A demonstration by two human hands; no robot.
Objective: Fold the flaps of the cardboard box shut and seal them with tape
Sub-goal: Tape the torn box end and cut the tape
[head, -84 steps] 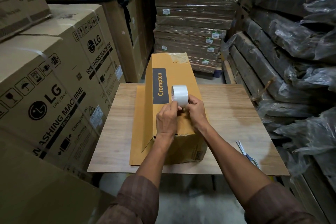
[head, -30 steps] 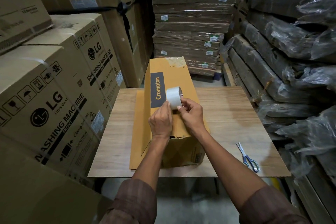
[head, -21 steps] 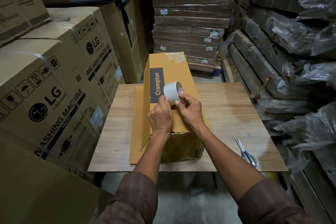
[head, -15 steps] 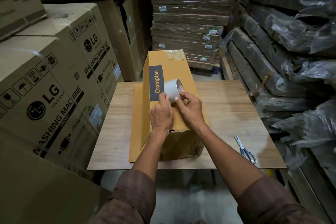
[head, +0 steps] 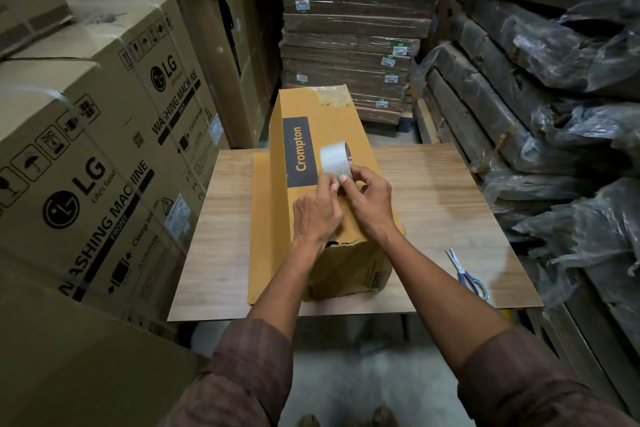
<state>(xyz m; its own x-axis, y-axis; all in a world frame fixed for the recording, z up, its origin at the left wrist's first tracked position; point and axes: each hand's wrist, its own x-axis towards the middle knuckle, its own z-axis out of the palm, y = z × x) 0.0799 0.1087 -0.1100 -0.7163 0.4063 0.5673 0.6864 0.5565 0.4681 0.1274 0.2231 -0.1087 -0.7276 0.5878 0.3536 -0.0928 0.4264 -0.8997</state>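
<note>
Cardboard is folded but not yet sealed: the yellow box [head: 325, 163] lies lengthwise on the wooden table [head: 433, 204] with its top flaps down, one long side flap [head: 265, 218] spread flat to the left; no fresh strip shows along the seam; the right hand [head: 369, 199] grips the tape roll [head: 335, 160] just above the box top, the left hand [head: 317, 215] pinches at its edge, apparently hunting the loose end; scissors [head: 465, 274] wait near the right; compared with a moment ago, only the roll has turned slightly.
</note>
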